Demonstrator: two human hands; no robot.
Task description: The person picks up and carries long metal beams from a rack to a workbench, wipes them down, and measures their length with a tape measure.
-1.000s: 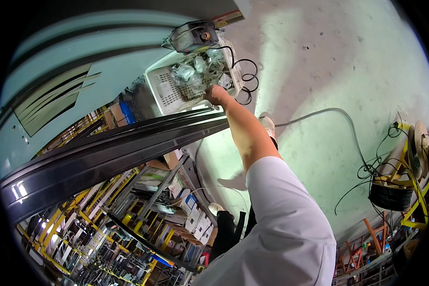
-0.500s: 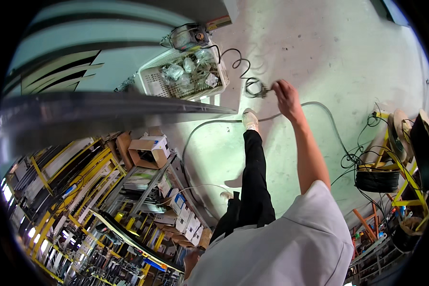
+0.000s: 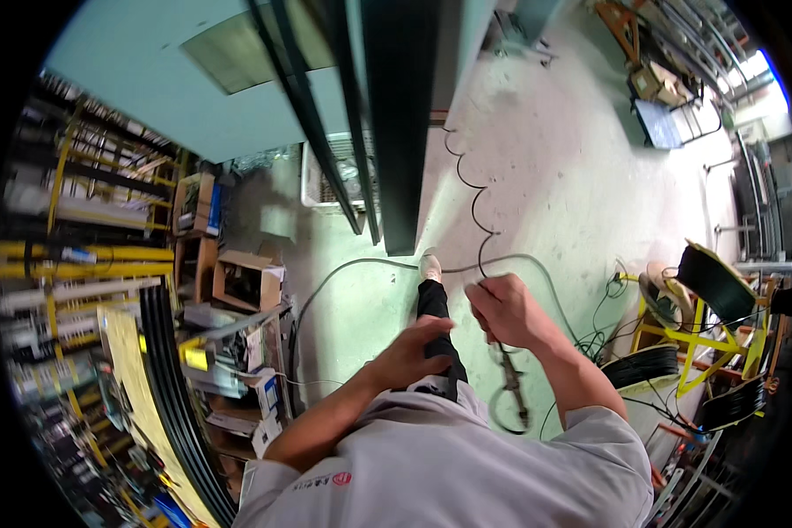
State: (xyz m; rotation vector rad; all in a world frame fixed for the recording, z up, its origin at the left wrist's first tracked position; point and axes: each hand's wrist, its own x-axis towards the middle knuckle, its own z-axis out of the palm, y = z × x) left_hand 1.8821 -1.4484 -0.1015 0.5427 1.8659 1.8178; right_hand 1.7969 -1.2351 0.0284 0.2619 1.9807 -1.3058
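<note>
My right hand is closed around a thin black cable, in front of my body. From the fist the cable runs away in loose waves over the floor to the base of the teal machine. Below the fist hangs a metal fitting, with a loop of dark cable at its lower end; its exact kind is unclear. My left hand is over my leg, thumb and fingers apart and curved, holding nothing. A gap separates it from the right hand.
Black bars jut toward me from the teal machine, partly covering a white plastic crate. A thicker grey hose crosses the floor by my foot. Cardboard boxes and racks stand left; cable reels on a yellow frame stand right.
My right hand has drawn back toward my body with the cable, now stretched out from its coil. My left hand has come into view. The view has shifted, and the black bars now show ahead.
</note>
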